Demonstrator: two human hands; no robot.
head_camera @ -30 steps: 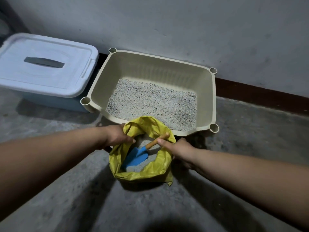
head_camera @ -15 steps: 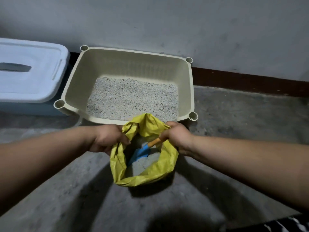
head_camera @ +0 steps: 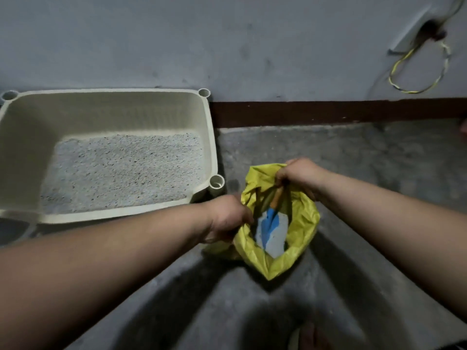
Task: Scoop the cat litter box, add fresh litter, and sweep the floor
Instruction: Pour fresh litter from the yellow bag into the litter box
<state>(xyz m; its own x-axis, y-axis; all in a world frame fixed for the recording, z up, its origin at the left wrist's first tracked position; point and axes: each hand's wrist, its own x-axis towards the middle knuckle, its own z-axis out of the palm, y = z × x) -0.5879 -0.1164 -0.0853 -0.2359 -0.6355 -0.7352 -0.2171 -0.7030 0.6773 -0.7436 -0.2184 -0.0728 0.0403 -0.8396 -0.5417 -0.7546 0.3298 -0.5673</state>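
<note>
Yellow litter bag [head_camera: 299, 238] sat on floor [head_camera: 379, 160], four o'clock of litter box [head_camera: 212, 147]: floppy, bottom-heavy, likely. Left hand [head_camera: 227, 219] clutched its nine-o'clock rim; right hand [head_camera: 302, 173] gripped twelve-o'clock rim beside scoop handle [head_camera: 278, 197]. Hold rims.

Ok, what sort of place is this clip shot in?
Likely a bare utility corner of a home: rough grey concrete floor, beige plastic litter tray against a grey wall with dark red skirting.
</note>
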